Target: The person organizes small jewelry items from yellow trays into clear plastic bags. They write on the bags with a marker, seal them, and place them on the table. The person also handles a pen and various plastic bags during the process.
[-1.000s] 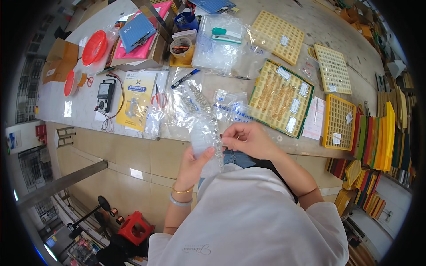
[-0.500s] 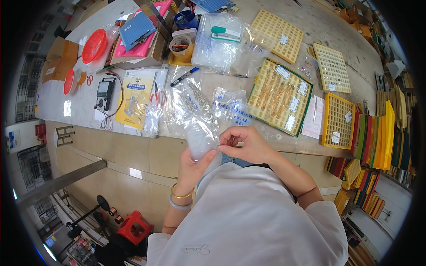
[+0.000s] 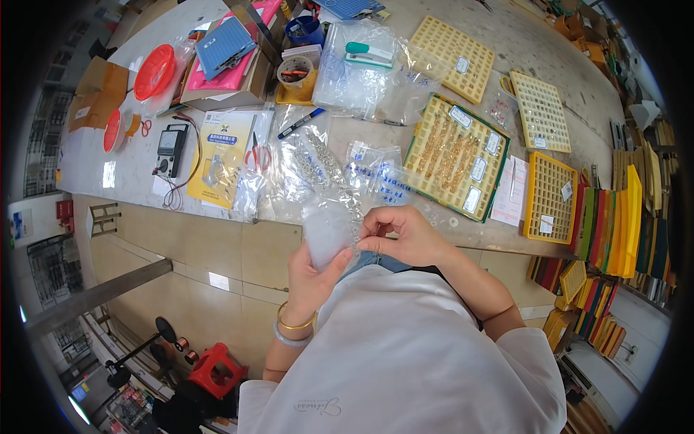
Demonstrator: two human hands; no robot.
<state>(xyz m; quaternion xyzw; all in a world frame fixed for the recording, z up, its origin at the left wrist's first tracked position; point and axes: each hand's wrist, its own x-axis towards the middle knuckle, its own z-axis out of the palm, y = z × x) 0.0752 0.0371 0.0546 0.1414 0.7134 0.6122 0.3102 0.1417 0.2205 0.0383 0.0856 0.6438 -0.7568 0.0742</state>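
My left hand (image 3: 315, 273) is closed on a clear plastic bag (image 3: 325, 230) at the table's front edge, thumb laid over the bag's lower end. Against the bag's right side, my right hand (image 3: 400, 236) has its thumb and forefinger pinched on a silver chain (image 3: 354, 206). The chain's strand runs up from these fingers toward a heap of silver chains (image 3: 319, 163) lying on clear plastic beyond the bag. Between the fingertips little of the chain shows. Right of the heap lie small clear bags (image 3: 376, 172) with blue handwriting.
A yellow compartment tray (image 3: 455, 155) with gold chains lies to the right, near other compartment trays (image 3: 551, 197). To the left are scissors (image 3: 257, 155), a yellow booklet (image 3: 218, 170) and a black meter (image 3: 172, 150). A blue marker (image 3: 301, 124) and a green stapler (image 3: 369, 54) lie farther back.
The bag has turned slightly and flattened, with less glare on it. Both hands have shifted only a little, still holding the bag and the chain.
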